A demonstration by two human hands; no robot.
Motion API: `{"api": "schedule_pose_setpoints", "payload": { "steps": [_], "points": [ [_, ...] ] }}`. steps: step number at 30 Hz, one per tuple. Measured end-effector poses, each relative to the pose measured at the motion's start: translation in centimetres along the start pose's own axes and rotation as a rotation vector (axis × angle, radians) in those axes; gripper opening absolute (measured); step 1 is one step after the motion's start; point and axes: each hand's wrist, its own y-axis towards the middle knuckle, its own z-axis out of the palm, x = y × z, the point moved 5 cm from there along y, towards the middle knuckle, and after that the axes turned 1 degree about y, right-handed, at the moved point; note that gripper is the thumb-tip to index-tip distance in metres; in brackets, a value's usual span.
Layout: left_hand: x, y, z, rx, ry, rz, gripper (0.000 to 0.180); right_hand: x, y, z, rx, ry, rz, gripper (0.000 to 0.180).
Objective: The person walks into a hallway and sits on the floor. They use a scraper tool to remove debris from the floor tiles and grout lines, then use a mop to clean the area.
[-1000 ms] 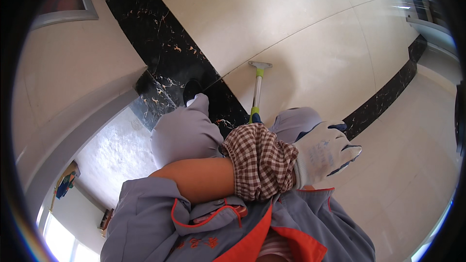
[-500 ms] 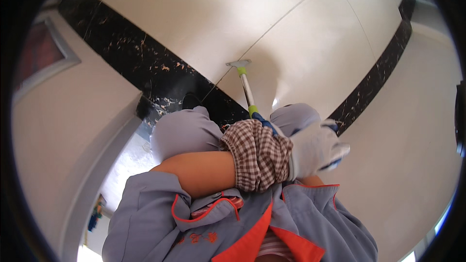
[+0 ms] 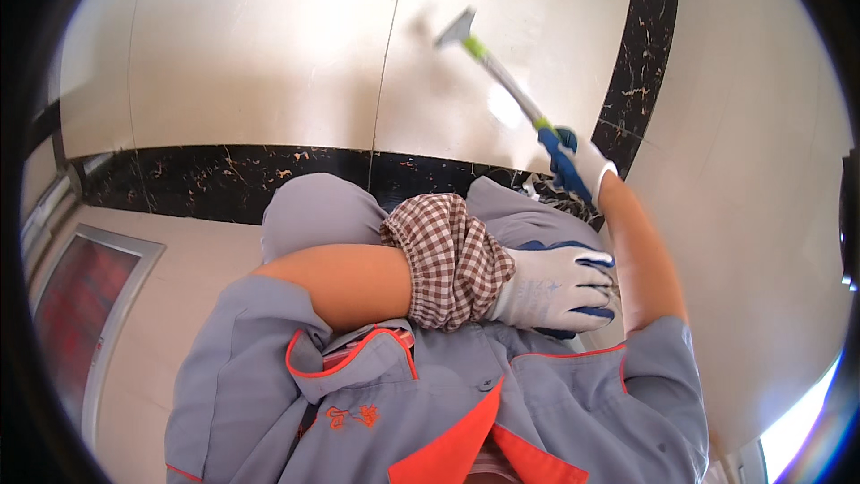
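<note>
My right hand [image 3: 578, 166], in a white and blue work glove, grips the handle of a scraper [image 3: 511, 85]. The scraper has a metal shaft, lime-green collars and a wide grey head, which points away and to the left over the floor, its shadow beside it. Whether the head touches the floor I cannot tell. Across my lap lies my left hand [image 3: 555, 289], gloved alike, back upward, with fingers stretched out to the right and slightly apart. No object shows in it. A brown checked sleeve cover [image 3: 448, 260] is bunched around the left wrist.
Glossy cream floor tiles [image 3: 260, 63] spread ahead, edged by a black marbled border [image 3: 242, 181] near my knees and another on the right. A pale wall [image 3: 743, 188] rises at the right. To the left is a silver-framed red panel [image 3: 90, 305].
The view has turned. The scraper has swung out to the right and farther away. My right hand, mostly hidden behind the left before, now shows plainly. The left hand stays across my lap.
</note>
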Motion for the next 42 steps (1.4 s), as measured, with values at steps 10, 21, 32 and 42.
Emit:
{"api": "schedule_pose_setpoints", "payload": {
  "steps": [10,21,32,42],
  "points": [
    [-0.1,-2.2,1.8,0.207,-0.167,-0.076,0.035,-23.8,-1.2,2.4,0.175,-0.588,0.028,0.043],
    [-0.6,1.8,2.6,0.225,-0.207,-0.223,0.029,-16.2,0.5,4.4,0.184,-0.830,0.166,0.044],
    [-0.2,2.3,1.4,0.295,-0.178,-0.200,0.032,-12.0,0.7,5.3,0.201,-0.877,0.097,0.039],
    [-0.5,2.2,1.9,0.329,-0.213,-0.202,0.032,-13.5,-0.3,4.5,0.159,-0.861,0.105,0.038]
  ]
}}
